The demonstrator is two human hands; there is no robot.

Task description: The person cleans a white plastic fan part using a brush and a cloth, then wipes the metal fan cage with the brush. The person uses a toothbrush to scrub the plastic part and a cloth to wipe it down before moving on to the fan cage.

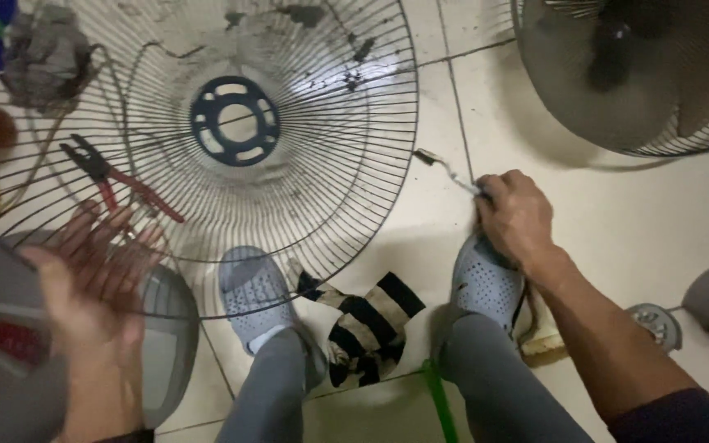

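Guard, wire fan type, lay flat on tiled floor. Left hand spread open, blurred, against its near rim. Right hand, right of guard, pinched a small brush. Likely light, springy; grip rim, not thin spokes. Pliers beneath guard.

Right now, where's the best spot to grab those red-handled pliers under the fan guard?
Probably by the red handles of the pliers, coming from the lower right near the left hand. The handles point that way; the dark jaws point up-left. The wire fan guard seems to lie over them, so lift it first.
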